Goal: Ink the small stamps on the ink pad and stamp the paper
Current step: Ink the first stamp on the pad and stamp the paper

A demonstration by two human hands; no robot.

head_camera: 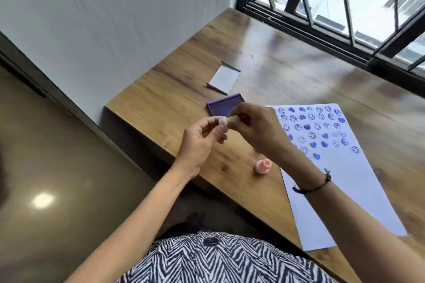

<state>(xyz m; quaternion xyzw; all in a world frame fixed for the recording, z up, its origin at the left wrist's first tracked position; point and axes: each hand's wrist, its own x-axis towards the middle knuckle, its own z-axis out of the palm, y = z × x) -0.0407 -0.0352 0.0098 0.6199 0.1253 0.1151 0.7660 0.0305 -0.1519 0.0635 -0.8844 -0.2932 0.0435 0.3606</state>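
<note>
A small white stamp (226, 120) is held in the air above the table's near edge, pinched between the fingertips of my left hand (202, 138) and my right hand (255, 128). Just behind my hands lies the open purple ink pad (218, 107), partly hidden by my right fingers. A pink stamp (263, 166) stands on the table below my right wrist. The white paper (340, 167) lies to the right, its upper part covered with several blue smiley and heart prints.
The ink pad's lid (224, 78) lies upside down farther back on the wooden table (299, 64). A grey wall runs along the left, a barred window along the far right. The table's left edge drops to the floor (57, 156).
</note>
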